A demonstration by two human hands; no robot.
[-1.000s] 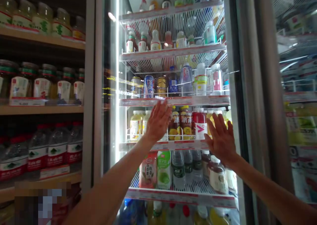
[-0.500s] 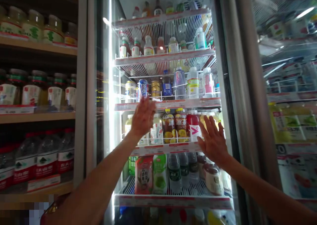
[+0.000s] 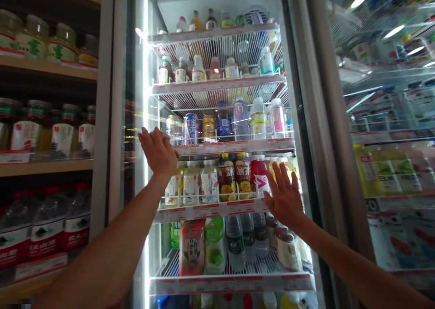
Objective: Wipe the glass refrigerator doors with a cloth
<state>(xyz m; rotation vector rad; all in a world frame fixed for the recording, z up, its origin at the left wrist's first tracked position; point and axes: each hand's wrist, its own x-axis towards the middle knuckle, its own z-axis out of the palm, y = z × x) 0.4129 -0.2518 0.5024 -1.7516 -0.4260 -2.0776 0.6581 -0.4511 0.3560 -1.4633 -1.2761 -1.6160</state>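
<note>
Upright lit drinks refrigerator point(image 3: 210, 1), centre, running to 12 o'clock. Left hand point(image 3: 159, 151), at 9 o'clock: empty, fingers extended, slightly apart; blue drink can point(image 3: 190, 130) to its 2 o'clock. Right hand point(image 3: 284, 195), at 4 o'clock: empty, fingers spread; red-drink bottle point(image 3: 259, 175) to its 10 o'clock. Contact with refrigerator: cannot tell.
</note>
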